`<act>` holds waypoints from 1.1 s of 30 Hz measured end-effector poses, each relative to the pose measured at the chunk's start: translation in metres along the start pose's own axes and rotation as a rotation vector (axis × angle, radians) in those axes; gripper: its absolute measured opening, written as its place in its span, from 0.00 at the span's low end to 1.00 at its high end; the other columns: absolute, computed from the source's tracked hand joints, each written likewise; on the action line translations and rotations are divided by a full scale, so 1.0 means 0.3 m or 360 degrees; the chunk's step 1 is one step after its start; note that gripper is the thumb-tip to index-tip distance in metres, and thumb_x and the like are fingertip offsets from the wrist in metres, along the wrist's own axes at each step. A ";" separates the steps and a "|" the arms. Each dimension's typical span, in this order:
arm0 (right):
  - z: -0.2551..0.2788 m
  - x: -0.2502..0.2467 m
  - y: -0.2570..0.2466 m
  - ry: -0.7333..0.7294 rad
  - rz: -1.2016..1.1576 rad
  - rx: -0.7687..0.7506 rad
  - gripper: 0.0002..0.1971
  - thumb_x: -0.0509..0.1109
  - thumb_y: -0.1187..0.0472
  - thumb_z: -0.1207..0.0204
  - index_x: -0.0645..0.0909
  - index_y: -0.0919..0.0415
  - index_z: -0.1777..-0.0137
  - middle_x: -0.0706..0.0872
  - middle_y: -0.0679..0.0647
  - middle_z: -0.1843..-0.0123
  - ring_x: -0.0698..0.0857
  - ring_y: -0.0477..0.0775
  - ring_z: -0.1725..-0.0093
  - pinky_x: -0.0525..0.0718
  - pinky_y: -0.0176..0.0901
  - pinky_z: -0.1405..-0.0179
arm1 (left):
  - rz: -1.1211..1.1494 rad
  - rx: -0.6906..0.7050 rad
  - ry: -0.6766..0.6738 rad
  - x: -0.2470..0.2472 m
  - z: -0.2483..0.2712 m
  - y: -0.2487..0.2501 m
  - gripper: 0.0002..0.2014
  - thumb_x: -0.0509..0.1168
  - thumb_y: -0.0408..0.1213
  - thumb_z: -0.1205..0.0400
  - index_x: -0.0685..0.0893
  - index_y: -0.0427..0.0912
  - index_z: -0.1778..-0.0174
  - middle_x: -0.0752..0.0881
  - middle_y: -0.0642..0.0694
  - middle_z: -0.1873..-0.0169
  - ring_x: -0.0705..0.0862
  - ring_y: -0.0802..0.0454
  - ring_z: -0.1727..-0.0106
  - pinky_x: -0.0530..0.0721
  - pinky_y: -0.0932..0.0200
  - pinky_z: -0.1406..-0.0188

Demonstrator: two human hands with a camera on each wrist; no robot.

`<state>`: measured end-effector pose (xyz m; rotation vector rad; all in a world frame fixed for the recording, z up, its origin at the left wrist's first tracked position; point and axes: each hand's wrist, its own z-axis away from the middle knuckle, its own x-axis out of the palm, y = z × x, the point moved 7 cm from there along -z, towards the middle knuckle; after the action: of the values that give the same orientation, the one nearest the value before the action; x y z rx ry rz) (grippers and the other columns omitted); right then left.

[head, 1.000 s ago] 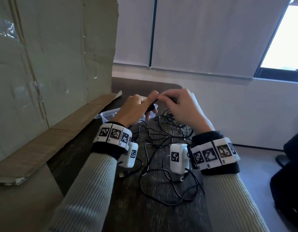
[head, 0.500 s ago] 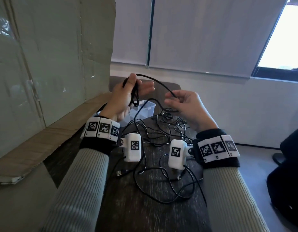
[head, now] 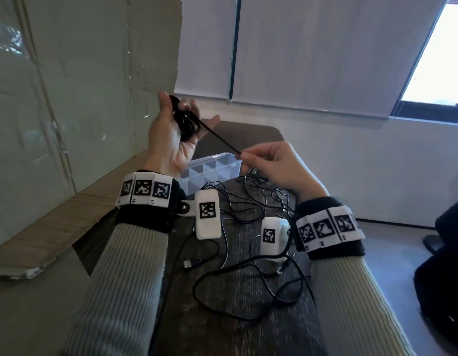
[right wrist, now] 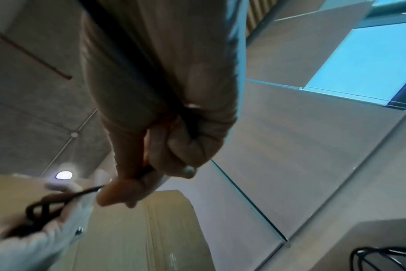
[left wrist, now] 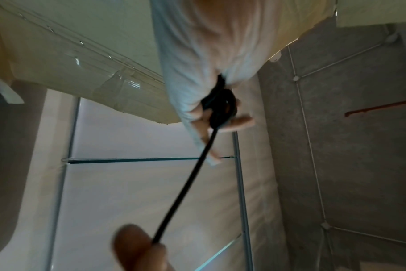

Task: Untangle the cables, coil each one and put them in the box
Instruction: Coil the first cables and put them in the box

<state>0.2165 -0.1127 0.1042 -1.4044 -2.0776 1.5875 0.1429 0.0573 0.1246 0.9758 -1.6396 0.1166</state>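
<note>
A left hand is raised above the table, palm turned inward, and a small bundle of black cable loops is held against the palm, kept there by the thumb while the fingers are only loosely curled around it. From this coil a single taut strand is stretched down and to the right, where it is pinched between the thumb and forefinger of the right hand; the remaining fingers of that hand are curled in. In the right wrist view the same pinch is seen from below, with the cable passing on through the closed fist. Under both hands, a clear plastic box with several open compartments is set on the dark wooden table, just beyond the left wrist. Nearer the body, a loose tangle of thin black cables is spread across the table, with a USB plug lying at its left edge. A large cardboard sheet is propped along the left side. The coiling of this one cable appears to be under way. For a neat coil, the strand is best kept lightly taut and laid round in even loops of matching size, the thumb being pressed on each new turn so none slips free.
</note>
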 end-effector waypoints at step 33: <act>0.032 -0.282 -0.039 0.0927 0.0062 -0.0289 0.11 0.70 0.59 0.20 0.87 0.41 0.60 0.88 0.54 0.51 0.76 0.39 0.67 0.72 0.36 0.62 | -0.3094 -0.0402 -0.0888 -0.054 0.075 -0.165 0.19 0.71 0.62 0.29 0.90 0.48 0.62 0.89 0.59 0.72 0.77 0.73 0.77 0.72 0.63 0.67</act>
<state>0.2497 -0.1825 0.1421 -1.7147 -1.8674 0.8592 0.1570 0.0214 0.0830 2.0382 -0.4644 -1.6943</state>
